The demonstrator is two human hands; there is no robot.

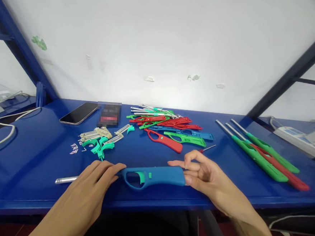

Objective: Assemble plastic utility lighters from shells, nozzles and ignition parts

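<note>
Remote feed, left to right: I see a slim silver metal tube point(66, 180) jutting past the left hand point(90, 185), its bent fingers grasping the neck of a blue plastic lighter body point(166, 177) near the blue tabletop's point(144, 151) front edge. Right hand point(207, 175): thumb and fingers pinching its butt.

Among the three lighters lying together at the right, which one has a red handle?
The middle lighter: it is red-handled, whereas the left lighter and the right lighter are green-handled.
</note>
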